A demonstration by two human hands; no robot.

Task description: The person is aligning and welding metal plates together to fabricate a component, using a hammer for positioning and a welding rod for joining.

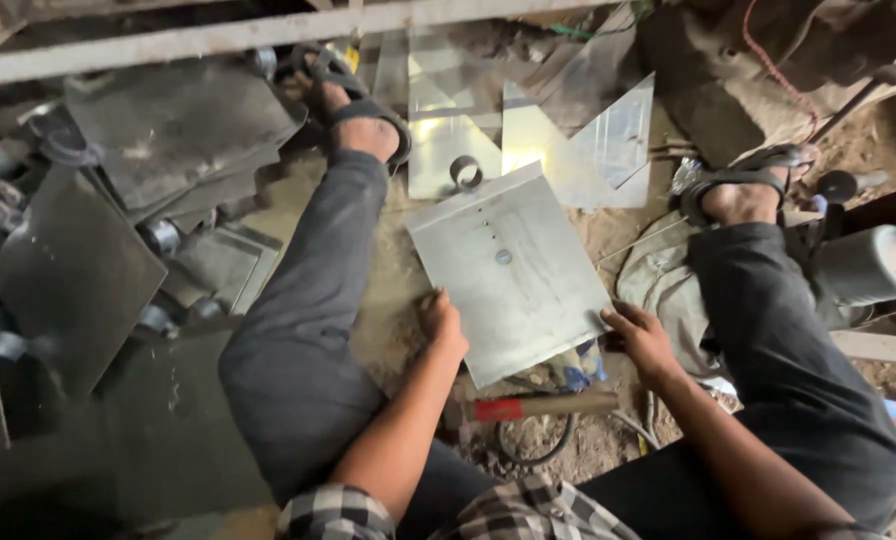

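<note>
A thin, stiff steel sheet (pixel 513 270) lies on the dirt floor between the legs; probably light, with sharp edges. The left hand (pixel 441 320) presses its near-left edge, the right hand (pixel 640 335) pinches the near-right corner; opposite edges give the safest hold

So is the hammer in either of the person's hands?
No. The hammer lies on the ground while the left hand and right hand grip the metal sheet.

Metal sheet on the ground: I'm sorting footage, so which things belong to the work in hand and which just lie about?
In hand:
metal sheet
left hand and right hand at its near corners

Lying about:
metal ring
triangular offcuts
hammer
dark plates
</note>
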